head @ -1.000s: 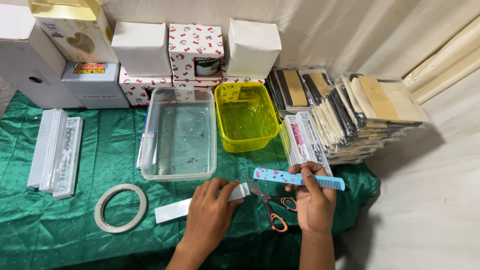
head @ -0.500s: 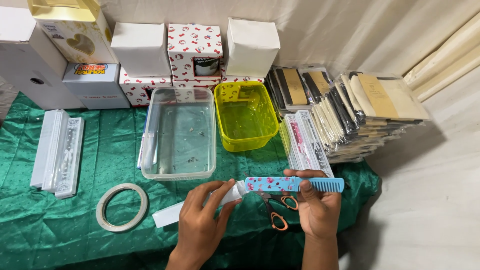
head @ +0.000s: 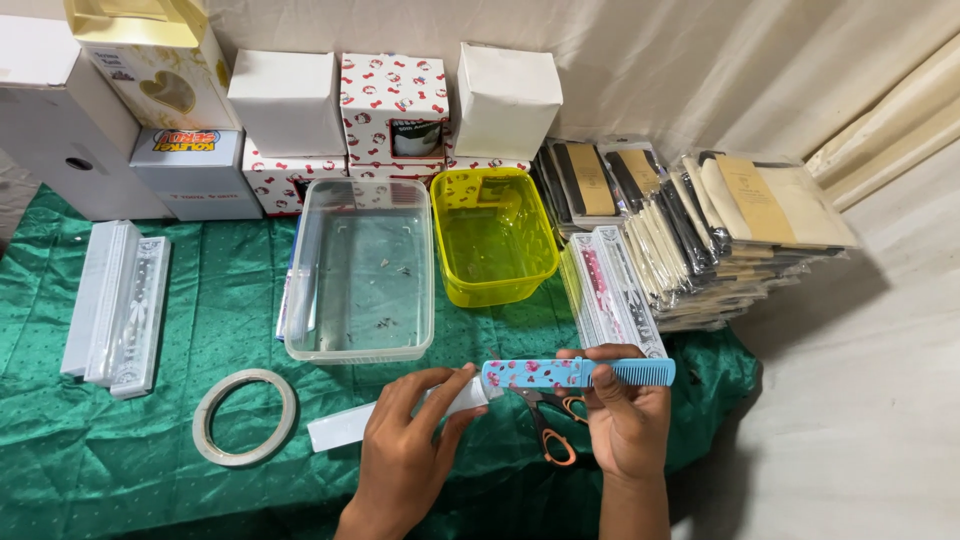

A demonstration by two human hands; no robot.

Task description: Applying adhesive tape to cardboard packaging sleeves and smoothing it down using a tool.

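holding a flat blue comb (head: 580,373) level above the cloth, the right hand (head: 625,420) has its fingers curled round the comb's middle, the flowered handle sticking out toward the left hand and the fine teeth running off the other way. the left hand (head: 405,455) pinches one end of a long white sleeve (head: 385,417) between thumb and fingers, closed on it, the sleeve's end touching the comb's handle tip. the sleeve is thin, glossy and rectangular, its far end lying on the cloth. just under the right hand lie scissors (head: 550,425) with orange loop handles. beyond the left hand a ring of pale tape (head: 245,416) lies flat, and further out a clear plastic tub (head: 360,270) with rounded corners stands beside a see-through yellow tub (head: 493,235). past the right hand, slim clear packets (head: 612,290) lean against stacked wrapped goods. the green cloth (head: 120,450) is creased and dotted, with open room between tape and sleeve; its edge drops off just right of the right hand.
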